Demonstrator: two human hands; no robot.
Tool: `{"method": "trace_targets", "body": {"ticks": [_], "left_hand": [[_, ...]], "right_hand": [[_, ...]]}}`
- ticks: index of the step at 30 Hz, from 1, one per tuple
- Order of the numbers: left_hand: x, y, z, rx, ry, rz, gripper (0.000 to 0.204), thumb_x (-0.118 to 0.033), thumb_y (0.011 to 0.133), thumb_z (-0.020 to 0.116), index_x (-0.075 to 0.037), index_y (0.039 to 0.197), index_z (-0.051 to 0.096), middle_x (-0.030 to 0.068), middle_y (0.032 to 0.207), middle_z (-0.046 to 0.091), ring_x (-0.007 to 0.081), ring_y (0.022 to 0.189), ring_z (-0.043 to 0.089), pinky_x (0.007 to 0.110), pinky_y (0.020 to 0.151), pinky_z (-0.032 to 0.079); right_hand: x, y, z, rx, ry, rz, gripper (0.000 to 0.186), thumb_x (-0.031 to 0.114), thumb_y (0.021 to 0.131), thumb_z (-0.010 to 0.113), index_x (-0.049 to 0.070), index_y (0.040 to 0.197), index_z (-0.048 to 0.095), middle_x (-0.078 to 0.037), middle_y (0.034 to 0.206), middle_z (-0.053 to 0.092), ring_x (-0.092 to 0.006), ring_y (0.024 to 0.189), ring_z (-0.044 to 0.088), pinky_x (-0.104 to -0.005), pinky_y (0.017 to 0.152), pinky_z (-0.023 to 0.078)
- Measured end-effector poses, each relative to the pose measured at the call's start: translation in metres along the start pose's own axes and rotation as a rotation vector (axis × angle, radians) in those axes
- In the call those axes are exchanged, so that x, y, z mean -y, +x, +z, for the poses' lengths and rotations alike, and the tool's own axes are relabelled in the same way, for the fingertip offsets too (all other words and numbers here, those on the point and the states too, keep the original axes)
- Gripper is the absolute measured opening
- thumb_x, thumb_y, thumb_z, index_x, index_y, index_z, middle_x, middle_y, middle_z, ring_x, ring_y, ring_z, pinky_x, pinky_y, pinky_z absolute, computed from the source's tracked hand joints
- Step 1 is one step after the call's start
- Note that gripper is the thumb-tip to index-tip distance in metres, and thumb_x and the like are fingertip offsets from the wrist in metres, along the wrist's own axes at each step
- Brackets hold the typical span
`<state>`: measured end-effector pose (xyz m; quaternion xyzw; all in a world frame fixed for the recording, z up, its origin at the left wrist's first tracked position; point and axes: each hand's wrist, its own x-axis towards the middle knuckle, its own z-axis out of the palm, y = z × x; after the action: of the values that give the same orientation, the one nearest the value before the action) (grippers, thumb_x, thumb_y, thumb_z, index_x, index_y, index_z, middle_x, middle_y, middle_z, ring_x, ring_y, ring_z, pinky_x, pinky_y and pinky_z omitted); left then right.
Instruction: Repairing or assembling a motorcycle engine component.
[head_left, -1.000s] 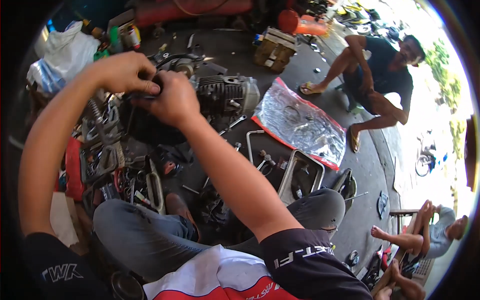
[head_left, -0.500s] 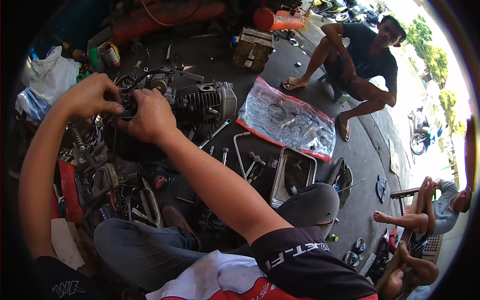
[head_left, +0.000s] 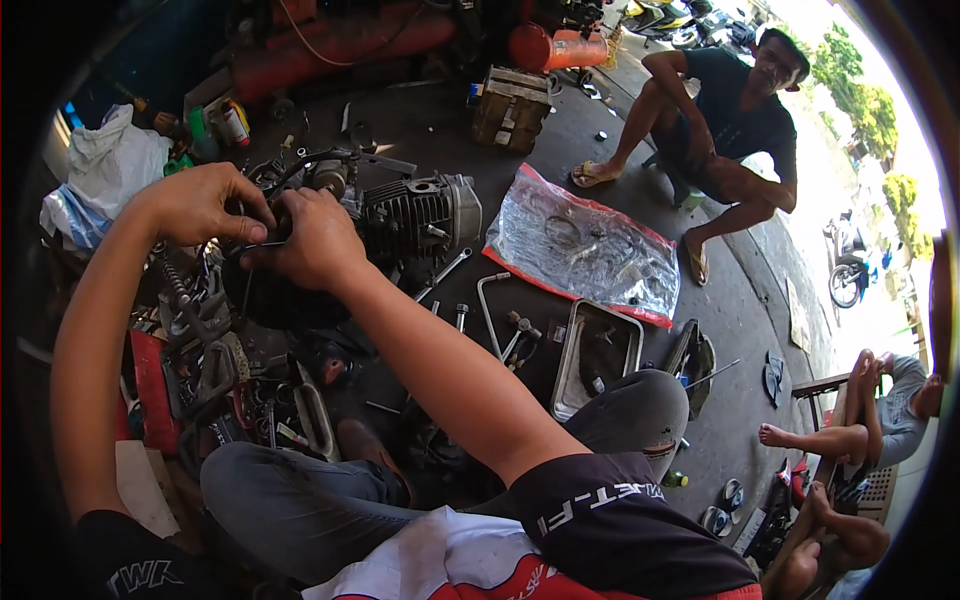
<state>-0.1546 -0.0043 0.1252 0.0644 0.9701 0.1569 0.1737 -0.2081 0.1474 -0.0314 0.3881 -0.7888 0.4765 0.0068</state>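
A motorcycle engine [head_left: 420,212] with a finned cylinder lies on the ground in front of me. Both hands are at its left side. My left hand [head_left: 215,208] is closed, thumb and fingers bent toward each other; what they grip, if anything, is too small to make out. Close beside it, my right hand [head_left: 328,243] is closed against the dark engine part, its fingertips hidden behind the hand. A thin dark rod shows by its thumb, but I cannot tell whether it is held. Right of my right forearm lie a combination wrench [head_left: 445,272] and a bent metal bar [head_left: 487,300].
A clear plastic sheet with red edges [head_left: 515,255] holds small parts. Near my knee sits a metal tray [head_left: 565,370]. Scattered tools and a red part [head_left: 155,390] lie left. A wooden box [head_left: 510,108] stands behind; a seated person [head_left: 740,115] faces me.
The whole view has shifted slightly, so the scene sits a little further right and lower. My left thumb has moved slightly closer to my right hand; both hands stay at the engine.
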Motion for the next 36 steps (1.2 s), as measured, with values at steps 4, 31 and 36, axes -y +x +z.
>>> {"method": "trace_targets", "body": {"ticks": [4,31,36], "left_hand": [[-0.002,0.009,0.005,0.027,-0.007,-0.043,0.029,-0.031,0.082,0.078,-0.004,0.094,0.079,0.0164,0.087,0.076,0.0321,0.083,0.073,0.040,0.080,0.056],[-0.026,0.005,0.032,-0.206,0.632,-0.004,0.019,-0.022,0.068,0.079,-0.005,0.074,0.072,0.0183,0.075,0.070,0.0377,0.079,0.071,0.048,0.074,0.056],[-0.015,-0.002,0.002,0.028,0.037,-0.083,0.037,-0.028,0.077,0.084,-0.002,0.103,0.077,0.0159,0.089,0.074,0.0296,0.091,0.072,0.040,0.082,0.055]], "right_hand": [[0.003,-0.002,-0.002,-0.042,0.011,-0.017,0.075,0.052,0.065,0.091,0.001,0.114,0.066,-0.017,0.114,0.067,-0.0363,0.114,0.061,-0.0459,0.101,0.048],[-0.007,0.003,0.004,-0.022,0.016,-0.026,0.071,0.046,0.064,0.089,0.001,0.113,0.066,-0.021,0.117,0.066,-0.0404,0.118,0.059,-0.0495,0.106,0.046],[-0.001,0.000,-0.002,0.006,0.064,0.041,0.073,0.048,0.062,0.092,0.000,0.112,0.067,-0.019,0.116,0.067,-0.0385,0.115,0.060,-0.0476,0.104,0.047]]}}
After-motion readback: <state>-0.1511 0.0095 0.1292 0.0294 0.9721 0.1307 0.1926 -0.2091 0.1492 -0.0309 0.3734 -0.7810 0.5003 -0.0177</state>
